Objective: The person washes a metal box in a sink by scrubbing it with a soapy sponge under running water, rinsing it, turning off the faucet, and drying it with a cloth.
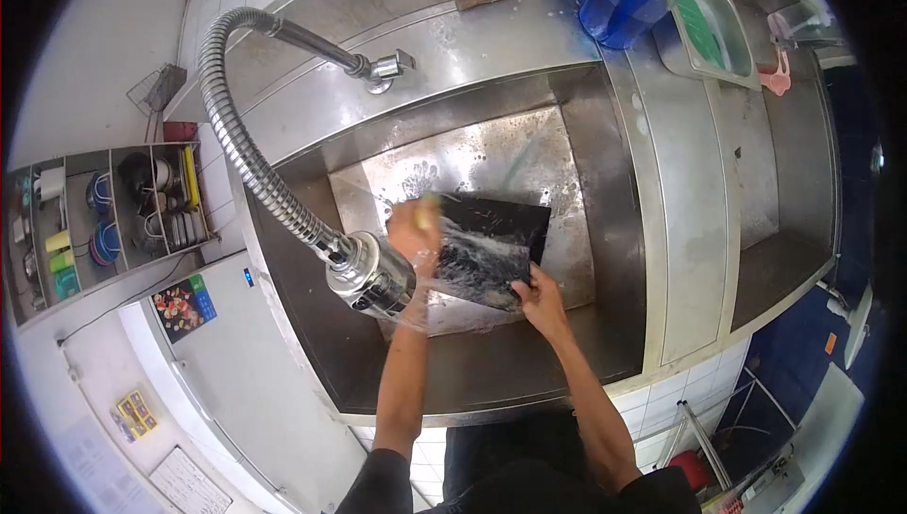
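Observation:
A flat black rectangular tray or board [491,231] is tilted in the metal sink [605,231], with white suds and water streaming over it. My right hand [542,300] grips its lower right edge, thumb on the upper face. My left hand [414,232], blurred by motion, is closed around a small yellow-green sponge [431,208] at the tray's left side. Just above my left wrist hangs the faucet's chrome spray head [370,276], and water splashes around that forearm. The fingers beneath the tray are hidden.
A coiled metal faucet hose [236,127] arches over the sink's left side. On the back ledge stands a bottle of blue liquid [619,6] beside a metal container [704,27]. A second basin [756,164] lies right. Shelves of dishes [104,202] hang at left.

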`<control>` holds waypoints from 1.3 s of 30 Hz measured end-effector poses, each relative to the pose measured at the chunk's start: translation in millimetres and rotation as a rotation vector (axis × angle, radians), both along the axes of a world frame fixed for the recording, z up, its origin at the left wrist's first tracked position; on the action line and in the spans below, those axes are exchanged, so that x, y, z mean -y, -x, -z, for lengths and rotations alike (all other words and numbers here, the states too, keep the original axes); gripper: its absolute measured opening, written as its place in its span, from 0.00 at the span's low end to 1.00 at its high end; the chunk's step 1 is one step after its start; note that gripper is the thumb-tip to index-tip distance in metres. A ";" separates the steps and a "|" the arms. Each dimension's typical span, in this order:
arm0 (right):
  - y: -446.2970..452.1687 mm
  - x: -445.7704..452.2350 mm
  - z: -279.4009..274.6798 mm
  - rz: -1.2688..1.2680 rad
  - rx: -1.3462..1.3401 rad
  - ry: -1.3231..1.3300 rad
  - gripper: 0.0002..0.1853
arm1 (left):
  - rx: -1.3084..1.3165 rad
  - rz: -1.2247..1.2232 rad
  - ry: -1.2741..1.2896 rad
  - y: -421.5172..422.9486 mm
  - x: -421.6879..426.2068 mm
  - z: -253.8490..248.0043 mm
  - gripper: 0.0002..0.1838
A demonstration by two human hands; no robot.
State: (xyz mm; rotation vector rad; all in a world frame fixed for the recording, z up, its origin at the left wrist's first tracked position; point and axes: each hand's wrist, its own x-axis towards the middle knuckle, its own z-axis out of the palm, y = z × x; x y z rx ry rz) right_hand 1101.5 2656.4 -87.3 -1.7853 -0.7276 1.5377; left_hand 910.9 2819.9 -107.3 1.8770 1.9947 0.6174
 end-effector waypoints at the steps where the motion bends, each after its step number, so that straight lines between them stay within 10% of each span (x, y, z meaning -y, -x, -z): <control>1: -0.3 1.0 -0.2 0.000 0.002 -0.003 0.17 | 0.020 -0.190 0.042 8.0 -1.1 -3.9 0.08; 6: 29.9 18.7 63.4 -0.147 0.258 -0.215 0.18 | 0.284 0.159 -0.206 -44.2 56.5 -20.0 0.05; 9: 27.4 0.6 10.9 -0.175 0.137 -0.089 0.19 | 0.192 0.272 -0.051 -45.9 56.7 -33.6 0.05; 16: 27.1 1.7 31.5 0.131 -0.155 -0.113 0.15 | -0.001 -0.168 -0.135 22.0 23.2 5.4 0.10; 22: 37.7 -22.5 26.3 0.244 -0.361 0.026 0.15 | 0.119 0.287 -0.139 -39.2 46.8 -12.8 0.10; 26: 29.9 -28.5 32.9 0.268 -0.370 -0.013 0.13 | 0.146 0.008 -0.113 -19.6 35.8 -13.8 0.09; 30: 26.9 -42.3 37.7 0.184 -0.387 0.025 0.14 | 0.288 0.334 -0.046 -42.5 65.3 -17.0 0.13; 39: 28.2 -55.3 38.9 0.192 -0.404 -0.049 0.15 | 0.260 0.199 -0.108 -39.3 23.8 -13.7 0.06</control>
